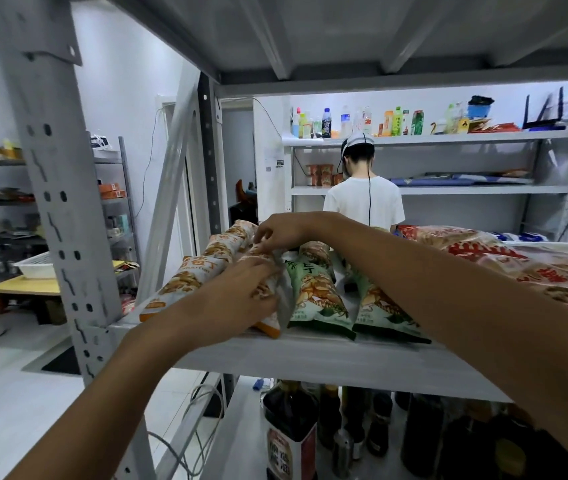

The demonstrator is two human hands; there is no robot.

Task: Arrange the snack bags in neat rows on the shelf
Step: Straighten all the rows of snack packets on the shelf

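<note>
While both hands work on one orange snack bag (269, 326), it lies lengthwise on the white shelf (310, 356), its near end at the front edge. The left hand (237, 292) covers the near half, fingers curled over the bag's right side and seemingly gripping it (motion blur makes the fingertips hard to read). The right hand (280, 233) pinches the far end with bent fingers.

Touching the held bag on its left is a second orange bag (199, 271), parallel to it. Just right of the grip lie two green bags (317, 292), side by side and pointing the same way, the nearer one against the held bag's edge. Further right, beyond the right forearm, red bags (483, 251) lie in a loose pile. Below the grip, dark bottles (291, 427) stand on the lower level. Well behind, a person in a white shirt (363, 202) faces another rack.
</note>
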